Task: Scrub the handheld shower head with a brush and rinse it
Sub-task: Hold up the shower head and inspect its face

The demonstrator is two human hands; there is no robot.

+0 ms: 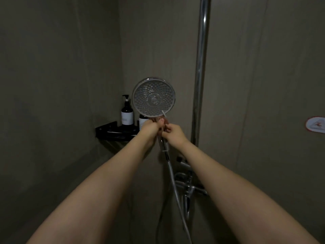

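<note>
I am gripping the shower head by its handle with my left hand, its nozzle face turned toward me just above my knuckles. My right hand, just beside the left, is pinching a thin brush whose tip is touching the face's lower edge. Scrubbing looks barely begun; no water is running, so rinsing remains.

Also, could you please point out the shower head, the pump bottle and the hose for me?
shower head (153, 97), head view, centre of the nozzle face.
pump bottle (127, 115), head view, its white label.
hose (173, 180), head view, midway down its metal length.
</note>
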